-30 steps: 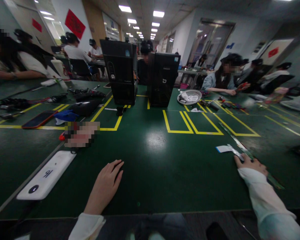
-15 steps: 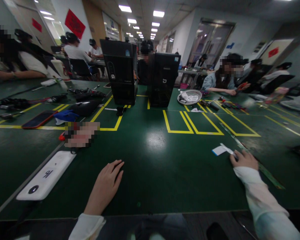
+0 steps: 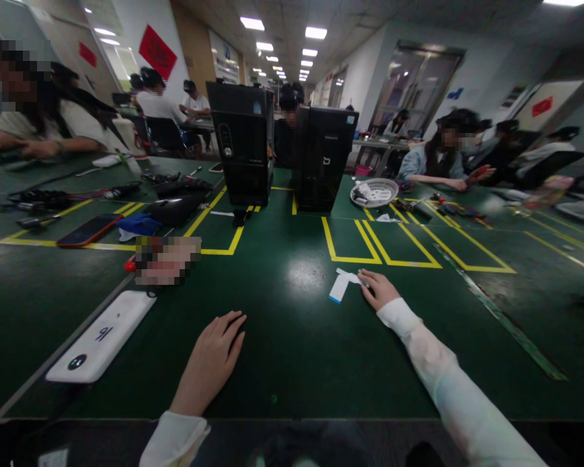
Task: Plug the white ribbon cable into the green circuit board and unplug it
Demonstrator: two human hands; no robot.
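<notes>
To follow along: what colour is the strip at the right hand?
The strip is white with a blue end, seen in the head view.

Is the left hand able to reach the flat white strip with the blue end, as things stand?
Probably yes: nothing seems to stand between the left hand and the flat white strip, though the right hand touches it.
</notes>
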